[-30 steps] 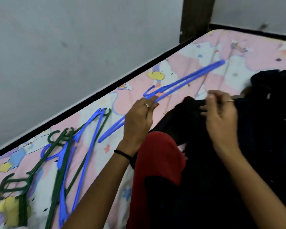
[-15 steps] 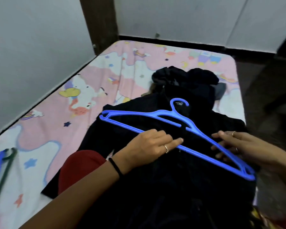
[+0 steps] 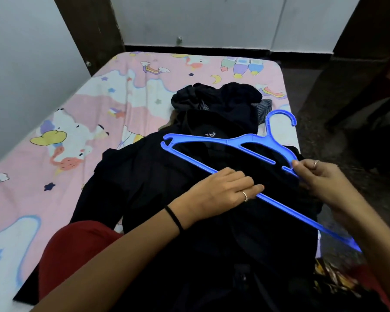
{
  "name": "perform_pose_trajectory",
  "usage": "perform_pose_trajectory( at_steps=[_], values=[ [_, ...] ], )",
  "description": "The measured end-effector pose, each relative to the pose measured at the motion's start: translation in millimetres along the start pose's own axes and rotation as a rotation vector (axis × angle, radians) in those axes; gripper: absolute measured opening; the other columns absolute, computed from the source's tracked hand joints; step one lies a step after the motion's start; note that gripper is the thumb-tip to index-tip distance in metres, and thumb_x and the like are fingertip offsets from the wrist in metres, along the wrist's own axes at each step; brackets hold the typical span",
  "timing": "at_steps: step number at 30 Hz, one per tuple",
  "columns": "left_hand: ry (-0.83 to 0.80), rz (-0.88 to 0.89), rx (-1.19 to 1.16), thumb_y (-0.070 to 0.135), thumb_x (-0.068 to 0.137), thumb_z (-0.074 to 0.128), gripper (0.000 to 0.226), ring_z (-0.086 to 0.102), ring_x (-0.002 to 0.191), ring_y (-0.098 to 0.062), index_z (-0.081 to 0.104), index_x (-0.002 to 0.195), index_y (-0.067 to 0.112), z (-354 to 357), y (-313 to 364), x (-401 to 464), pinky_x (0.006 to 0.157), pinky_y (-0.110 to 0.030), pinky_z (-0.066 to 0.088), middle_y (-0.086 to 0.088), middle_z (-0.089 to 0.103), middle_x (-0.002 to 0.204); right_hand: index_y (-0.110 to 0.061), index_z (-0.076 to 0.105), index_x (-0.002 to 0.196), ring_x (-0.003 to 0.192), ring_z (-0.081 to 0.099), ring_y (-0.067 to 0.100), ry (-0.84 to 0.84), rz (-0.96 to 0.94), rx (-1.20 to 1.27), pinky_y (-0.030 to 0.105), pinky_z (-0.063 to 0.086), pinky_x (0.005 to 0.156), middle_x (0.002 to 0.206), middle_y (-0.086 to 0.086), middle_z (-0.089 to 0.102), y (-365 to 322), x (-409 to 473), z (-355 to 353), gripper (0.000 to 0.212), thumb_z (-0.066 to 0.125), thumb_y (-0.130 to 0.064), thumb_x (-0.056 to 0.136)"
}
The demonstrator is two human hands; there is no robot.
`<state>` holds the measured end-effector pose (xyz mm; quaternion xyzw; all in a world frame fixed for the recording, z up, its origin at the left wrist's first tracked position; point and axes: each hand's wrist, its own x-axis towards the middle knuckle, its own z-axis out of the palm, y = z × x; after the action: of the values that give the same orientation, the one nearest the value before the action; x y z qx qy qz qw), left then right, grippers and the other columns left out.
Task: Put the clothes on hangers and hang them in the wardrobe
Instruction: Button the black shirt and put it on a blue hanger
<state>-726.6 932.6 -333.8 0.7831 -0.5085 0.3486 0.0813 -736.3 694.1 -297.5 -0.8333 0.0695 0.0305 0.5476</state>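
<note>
A black shirt (image 3: 158, 176) lies spread on the bed, its collar label facing up toward the far end. A blue plastic hanger (image 3: 214, 143) lies across it, hook pointing to the far right. My left hand (image 3: 218, 194) holds the hanger's bottom bar near its middle, fingers curled over it. My right hand (image 3: 318, 176) pinches the hanger's right shoulder between thumb and fingers. A pile of dark clothes (image 3: 218, 97) sits just beyond the shirt's collar.
The bed has a pink cartoon-print sheet (image 3: 81, 122). A grey wall runs along the left, with a dark wooden post (image 3: 88, 30) at the far left corner. Dark floor (image 3: 324, 136) lies to the right of the bed. My red-clad knee (image 3: 77, 251) is at the bottom left.
The hanger came from the left of the bed onto the black shirt. In the last half second it turned, its hook swinging right, and my right hand took hold of its right shoulder.
</note>
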Motion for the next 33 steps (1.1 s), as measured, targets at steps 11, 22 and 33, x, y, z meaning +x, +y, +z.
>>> perform_pose_trajectory(
  at_steps=[11, 22, 33],
  values=[
    [0.023, -1.364, -0.18, 0.037, 0.098, 0.048, 0.051, 0.052, 0.112, -0.032, 0.041, 0.133, 0.001, -8, -77, 0, 0.094, -0.038, 0.042, -0.011, 0.048, 0.127, -0.015, 0.064, 0.099, 0.083, 0.066, 0.035, 0.483, -0.197, -0.497, 0.039, 0.052, 0.069, 0.082, 0.014, 0.07, 13, 27, -53, 0.039, 0.046, -0.05, 0.094],
    [-0.343, -1.442, -0.039, 0.001, 0.083, 0.044, 0.019, 0.039, 0.062, -0.029, 0.035, 0.066, 0.004, -7, -118, 12, 0.059, -0.035, 0.03, -0.007, 0.038, 0.066, -0.018, 0.063, 0.095, 0.083, 0.061, 0.04, 0.414, -0.334, -0.656, 0.037, 0.04, 0.061, 0.075, 0.012, 0.066, -5, 55, -39, 0.028, 0.049, -0.042, 0.097],
    [-0.206, -1.083, -0.139, 0.047, 0.088, 0.052, 0.044, 0.06, 0.073, -0.017, 0.066, 0.12, 0.021, -67, -87, 2, 0.067, -0.03, 0.045, 0.001, 0.061, 0.07, -0.023, 0.051, 0.081, 0.065, 0.054, 0.024, 0.132, -0.622, -0.488, 0.035, 0.038, 0.059, 0.057, -0.003, 0.048, -35, 105, 46, 0.035, 0.036, -0.054, 0.091]
  ],
)
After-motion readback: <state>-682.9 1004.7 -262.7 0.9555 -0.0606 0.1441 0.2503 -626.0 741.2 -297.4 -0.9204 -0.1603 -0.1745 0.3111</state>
